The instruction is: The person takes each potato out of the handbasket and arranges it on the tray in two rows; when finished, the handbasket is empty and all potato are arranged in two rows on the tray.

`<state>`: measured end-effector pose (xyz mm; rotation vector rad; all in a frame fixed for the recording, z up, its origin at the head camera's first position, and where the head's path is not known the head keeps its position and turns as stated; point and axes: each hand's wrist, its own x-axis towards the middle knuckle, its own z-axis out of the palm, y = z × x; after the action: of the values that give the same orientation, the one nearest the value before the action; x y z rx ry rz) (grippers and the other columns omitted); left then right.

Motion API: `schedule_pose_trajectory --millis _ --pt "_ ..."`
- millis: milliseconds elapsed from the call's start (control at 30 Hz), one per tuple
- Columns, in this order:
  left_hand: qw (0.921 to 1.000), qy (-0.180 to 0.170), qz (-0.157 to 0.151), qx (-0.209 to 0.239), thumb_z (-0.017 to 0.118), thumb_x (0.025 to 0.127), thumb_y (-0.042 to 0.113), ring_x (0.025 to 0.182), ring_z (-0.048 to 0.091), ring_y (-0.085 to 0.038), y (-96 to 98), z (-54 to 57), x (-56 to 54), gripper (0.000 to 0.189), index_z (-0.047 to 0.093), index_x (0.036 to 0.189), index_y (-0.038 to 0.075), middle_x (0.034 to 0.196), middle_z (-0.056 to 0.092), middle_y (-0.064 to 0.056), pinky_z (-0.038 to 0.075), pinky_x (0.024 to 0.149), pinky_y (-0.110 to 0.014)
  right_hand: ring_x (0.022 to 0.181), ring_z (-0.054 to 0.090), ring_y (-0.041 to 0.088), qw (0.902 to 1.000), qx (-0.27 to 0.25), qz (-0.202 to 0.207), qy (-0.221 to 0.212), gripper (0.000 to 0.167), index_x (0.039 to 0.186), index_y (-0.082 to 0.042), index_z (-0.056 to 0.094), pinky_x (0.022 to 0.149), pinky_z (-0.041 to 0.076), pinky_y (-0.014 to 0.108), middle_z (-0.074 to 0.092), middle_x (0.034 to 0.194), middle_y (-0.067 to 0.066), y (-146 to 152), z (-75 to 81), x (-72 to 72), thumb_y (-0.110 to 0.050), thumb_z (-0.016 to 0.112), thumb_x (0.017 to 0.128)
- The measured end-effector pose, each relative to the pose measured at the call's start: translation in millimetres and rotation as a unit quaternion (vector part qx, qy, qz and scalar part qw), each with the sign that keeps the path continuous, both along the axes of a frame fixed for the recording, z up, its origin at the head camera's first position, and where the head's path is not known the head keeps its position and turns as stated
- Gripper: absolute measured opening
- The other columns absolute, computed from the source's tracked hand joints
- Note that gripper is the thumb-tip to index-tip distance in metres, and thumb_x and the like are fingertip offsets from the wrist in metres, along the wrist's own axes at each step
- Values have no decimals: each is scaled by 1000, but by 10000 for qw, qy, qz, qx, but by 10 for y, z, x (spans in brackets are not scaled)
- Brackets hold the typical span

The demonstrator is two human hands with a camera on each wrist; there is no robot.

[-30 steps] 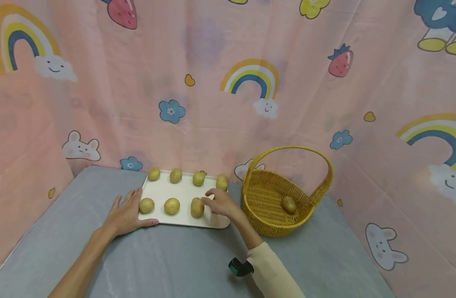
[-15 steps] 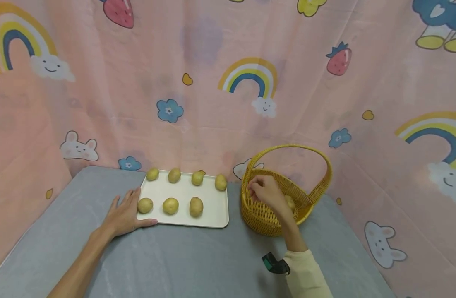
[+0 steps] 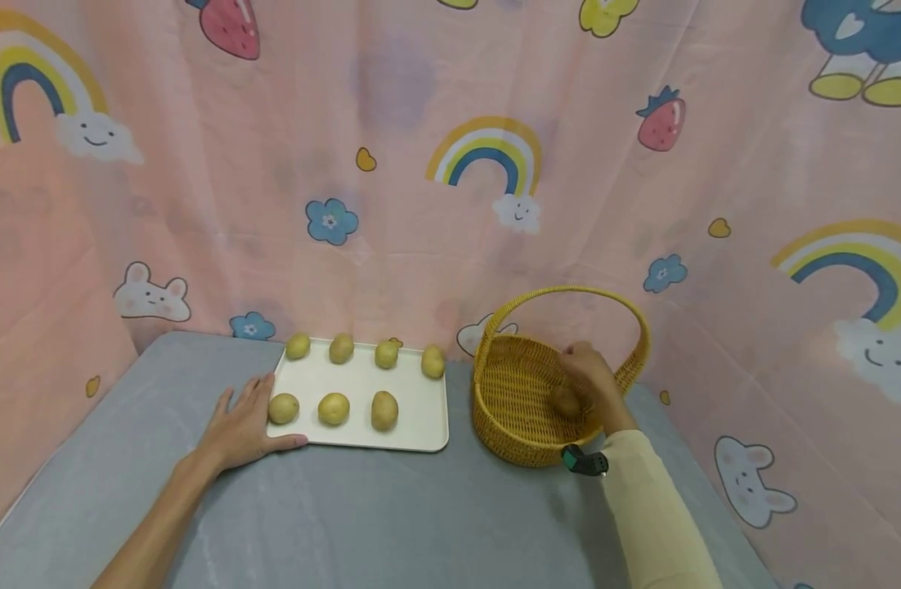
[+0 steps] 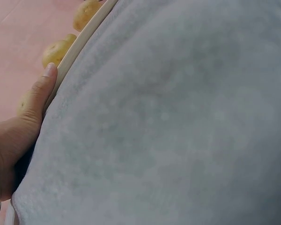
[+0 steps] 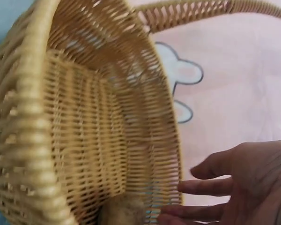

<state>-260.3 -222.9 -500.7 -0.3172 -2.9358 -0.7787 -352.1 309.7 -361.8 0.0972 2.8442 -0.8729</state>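
Note:
My left hand [image 3: 239, 427] lies with fingers spread at the front left corner of a white tray [image 3: 414, 417], its thumb [image 4: 43, 89] along the front edge. On the tray sit several potatoes: a back row with a potato [image 3: 341, 348] and others, and a front row with a round potato [image 3: 333, 408] and a longer potato [image 3: 384, 411]. Over the right side of the wicker basket [image 3: 520, 393] is my right hand [image 3: 589, 372]. Its fingers are loosely extended and hold nothing in the right wrist view, close to a potato [image 5: 122, 211] inside the basket.
The basket's tall handle [image 3: 568, 290] arches over its opening. A grey cloth [image 3: 333, 515] covers the table, and a pink patterned curtain [image 3: 392, 270] hangs right behind it. A dark wrist device [image 3: 584, 460] is strapped at the right sleeve [image 3: 652, 499].
My right hand has moved from beside the long potato on the tray, rightward across the basket, to its right side near the potato there. My left hand has stayed at the tray corner.

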Motion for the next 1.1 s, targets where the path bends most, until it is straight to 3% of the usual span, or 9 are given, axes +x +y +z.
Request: schedule_pose_trajectory --millis 100,200,333,433,533,733,1000,1100 --pt "10000 22 1 -28 81 76 66 152 28 -54 -11 -7 -1 131 18 161 -10 162 33 -38 11 120 -75 55 34 12 9969 600 143 -492 32 69 -15 40 54 34 27 38 64 -2 50 -60 -36 -13 42 101" --pt "10000 36 0 -41 81 76 66 152 28 -54 -18 -9 -2 131 18 161 -11 162 32 -38 11 120 -75 59 42 13 9906 1117 339 -718 27 77 -7 51 57 39 26 45 71 2 53 -94 -48 -10 43 103" --pt "10000 78 0 20 81 76 66 152 28 -55 -19 -18 5 130 19 161 -11 162 32 -38 10 121 -75 57 43 13 9826 1518 515 -941 18 92 5 63 54 39 24 47 68 2 45 -137 -71 -3 48 98" --pt "9999 122 5 74 82 75 66 151 28 -55 -19 -27 7 130 19 160 -11 162 33 -38 10 120 -75 62 48 15 9819 1395 325 -1237 15 100 6 63 57 43 26 51 72 5 58 -186 -90 -5 56 94" --pt "9999 114 14 65 82 75 66 151 28 -55 -15 -29 3 131 19 161 -10 162 33 -38 10 121 -75 69 54 20 9827 1195 163 -1403 13 93 2 63 62 49 30 56 79 8 89 -225 -101 -10 63 90" --pt "10000 39 23 -38 82 76 66 152 28 -54 -3 -8 -1 131 18 161 -10 163 32 -38 11 121 -75 74 61 23 9877 841 70 -1317 13 85 -4 63 68 58 34 60 83 7 143 -260 -91 -15 65 90" --pt "10000 21 12 -68 82 76 67 151 29 -54 6 0 -1 131 18 161 -10 161 34 -38 11 120 -75 87 66 29 9920 589 -55 -1118 33 114 8 60 77 63 44 64 99 15 98 -194 -5 -17 64 92" --pt "10000 16 4 -64 81 76 67 151 28 -55 -2 -2 5 132 17 161 -10 162 33 -39 11 120 -75 82 68 29 9927 820 118 -874 29 105 6 61 76 63 45 65 93 15 47 -99 54 -20 62 94"
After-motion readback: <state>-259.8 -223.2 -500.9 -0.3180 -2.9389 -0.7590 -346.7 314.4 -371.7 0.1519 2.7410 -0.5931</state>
